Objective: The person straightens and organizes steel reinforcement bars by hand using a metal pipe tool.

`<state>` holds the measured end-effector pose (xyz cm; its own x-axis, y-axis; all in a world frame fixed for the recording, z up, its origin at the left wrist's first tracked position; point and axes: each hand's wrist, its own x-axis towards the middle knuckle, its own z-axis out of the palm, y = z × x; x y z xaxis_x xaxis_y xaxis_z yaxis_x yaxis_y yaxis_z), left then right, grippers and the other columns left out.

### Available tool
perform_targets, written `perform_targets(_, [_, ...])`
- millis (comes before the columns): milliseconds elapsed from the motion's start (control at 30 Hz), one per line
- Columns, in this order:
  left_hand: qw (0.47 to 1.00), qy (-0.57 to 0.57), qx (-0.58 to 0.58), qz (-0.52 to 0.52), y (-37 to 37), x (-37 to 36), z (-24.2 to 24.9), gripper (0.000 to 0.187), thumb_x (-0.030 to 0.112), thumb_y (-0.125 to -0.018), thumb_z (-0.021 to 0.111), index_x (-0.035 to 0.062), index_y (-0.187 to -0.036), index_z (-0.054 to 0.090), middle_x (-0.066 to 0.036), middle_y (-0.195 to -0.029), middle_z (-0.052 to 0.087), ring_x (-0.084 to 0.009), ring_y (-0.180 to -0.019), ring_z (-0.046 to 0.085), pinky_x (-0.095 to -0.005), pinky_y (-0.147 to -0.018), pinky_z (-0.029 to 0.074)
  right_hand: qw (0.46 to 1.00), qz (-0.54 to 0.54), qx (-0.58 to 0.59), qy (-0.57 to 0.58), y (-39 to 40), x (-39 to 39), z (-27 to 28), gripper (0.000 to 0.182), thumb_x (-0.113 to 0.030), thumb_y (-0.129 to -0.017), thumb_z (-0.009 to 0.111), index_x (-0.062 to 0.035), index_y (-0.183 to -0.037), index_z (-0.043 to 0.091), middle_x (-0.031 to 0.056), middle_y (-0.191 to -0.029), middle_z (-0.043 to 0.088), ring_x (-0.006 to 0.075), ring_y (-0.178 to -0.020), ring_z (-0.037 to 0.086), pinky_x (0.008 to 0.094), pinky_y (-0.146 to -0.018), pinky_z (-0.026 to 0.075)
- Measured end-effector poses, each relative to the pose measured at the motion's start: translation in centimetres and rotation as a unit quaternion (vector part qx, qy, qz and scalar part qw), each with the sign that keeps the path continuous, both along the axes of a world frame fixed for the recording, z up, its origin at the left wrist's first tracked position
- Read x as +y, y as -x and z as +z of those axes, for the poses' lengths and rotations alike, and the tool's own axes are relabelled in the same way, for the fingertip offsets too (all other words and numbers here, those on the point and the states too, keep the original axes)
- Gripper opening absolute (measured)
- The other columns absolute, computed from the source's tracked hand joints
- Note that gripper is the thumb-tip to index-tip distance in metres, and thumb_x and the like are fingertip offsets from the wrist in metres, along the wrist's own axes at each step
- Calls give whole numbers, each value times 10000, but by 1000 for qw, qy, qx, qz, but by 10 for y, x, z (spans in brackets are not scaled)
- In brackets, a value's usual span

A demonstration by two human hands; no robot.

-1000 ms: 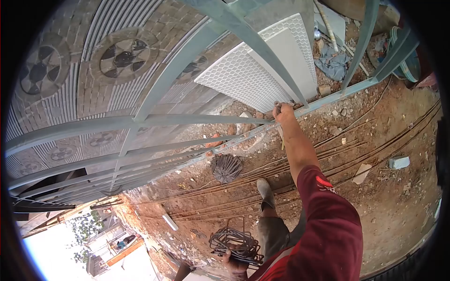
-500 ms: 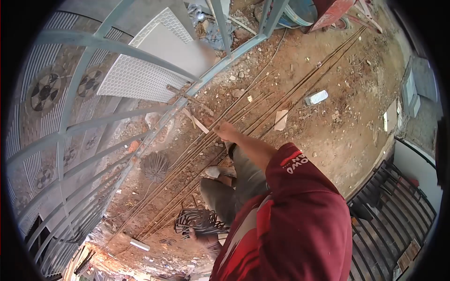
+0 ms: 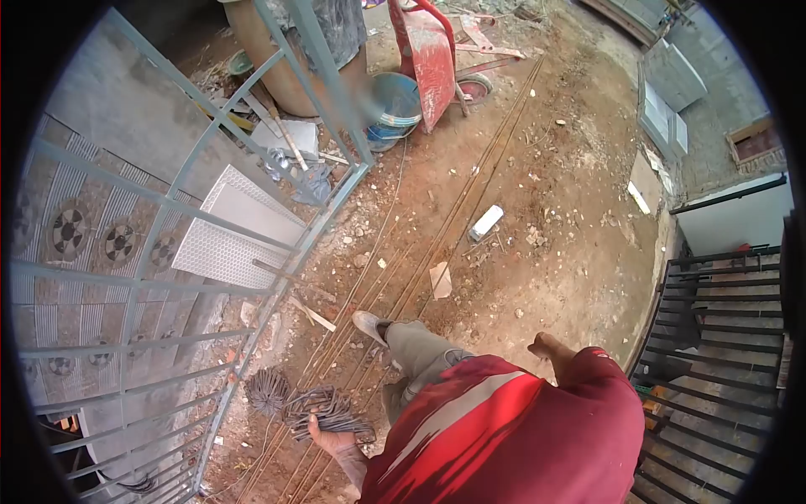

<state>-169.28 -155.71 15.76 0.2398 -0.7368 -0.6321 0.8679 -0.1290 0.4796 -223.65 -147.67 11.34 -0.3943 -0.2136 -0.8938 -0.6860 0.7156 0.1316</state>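
Observation:
My left hand [image 3: 332, 438], low in the view, is closed on a bundle of bent metal rebar stirrups [image 3: 323, 412]. Its thumb and fingers wrap the lower side of the bundle. A second bundle of stirrups [image 3: 267, 391] lies on the ground just left of it. My right hand [image 3: 550, 345] hangs out to the right of my body, fingers loosely apart, with nothing visible in it. Long thin rebar rods [image 3: 428, 269] run diagonally over the dirt beneath me. My shoe [image 3: 368, 326] is planted beside them.
A grey metal frame [image 3: 332, 206] stands along the left, with a white perforated panel [image 3: 239, 235] behind it. Ahead are a blue bucket [image 3: 393, 109] and a red wheelbarrow [image 3: 430, 71]. A white block [image 3: 486, 222] lies on the dirt. Black railings [image 3: 714, 336] stand at right.
My right hand has left the rods and swung back to the right. My left hand has raised the stirrup bundle. I have straightened up and the view has turned.

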Motion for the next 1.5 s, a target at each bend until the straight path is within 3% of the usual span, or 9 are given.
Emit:
perform_targets(200, [998,-39,19,-44,67,16,-1,213,297,-785,627,124,-909,624,-117,-1088,630,-352,-1037,574,-558,-891,458,971,-215,-25,100,39,28,-33,368,-298,-863,577,61,-784,565,185,-650,636,260,-558,656,367,-482,541])
perform_targets(400, [982,-105,-61,-143,149,19,15,235,291,-774,632,111,-925,625,-104,-1057,634,-339,-1024,580,-529,-916,457,944,-37,-7,328,103,-57,-70,478,-338,-845,593,31,-1143,533,292,-1030,617,425,-1001,593,466,-839,485])
perform_targets(667, [967,-205,-4,-154,374,-43,20,338,239,-773,628,10,-1020,606,-164,-969,651,-335,-901,637,-488,-822,528,915,-43,-122,383,262,-115,-164,502,-323,-869,595,8,-1235,501,275,-844,640,447,-799,625,462,-705,491])
perform_targets(767, [976,-188,-74,-79,441,-52,25,208,127,-750,694,-18,-897,676,-112,-863,682,-234,-797,656,-389,-751,542,905,-260,-191,277,323,-111,-192,495,-239,-909,564,45,-1291,427,32,-611,516,119,-494,483,288,-413,398])
perform_targets(900, [962,-187,-198,-32,493,-65,58,209,114,-750,681,-31,-902,687,-110,-872,687,-223,-802,656,-361,-773,528,974,-107,-138,141,426,-96,-221,321,-288,-902,571,-46,-1104,511,51,-615,496,146,-439,469,298,-370,358])
perform_targets(1100, [985,-156,-66,38,496,-65,62,240,157,-732,705,-13,-901,700,-91,-893,694,-197,-862,641,-369,-801,507,980,106,-156,71,529,-106,-268,226,-273,-895,564,-79,-995,505,36,-581,434,161,-414,445,301,-363,343])
perform_targets(1300, [962,-238,-116,69,478,-59,-8,242,136,-740,708,-18,-925,689,-116,-928,685,-224,-840,657,-400,-811,520,974,-82,-114,178,453,-177,-200,306,-256,-868,584,-40,-1081,549,127,-691,581,230,-479,557,339,-395,407])
perform_targets(1433, [928,-319,-191,5,467,-82,-93,265,117,-716,742,-54,-912,688,-90,-921,685,-183,-827,627,-347,-836,478,948,168,-98,251,411,-199,-224,510,-347,-835,617,24,-1180,556,285,-1015,630,411,-924,623,492,-757,480])
perform_targets(1500, [911,-306,-276,-23,460,-100,-158,206,94,-693,763,-65,-805,695,-83,-762,672,-143,-633,608,-302,-568,472,958,212,-106,160,375,-221,-217,579,-383,-838,631,6,-1245,497,294,-1104,592,430,-1019,585,498,-825,462])
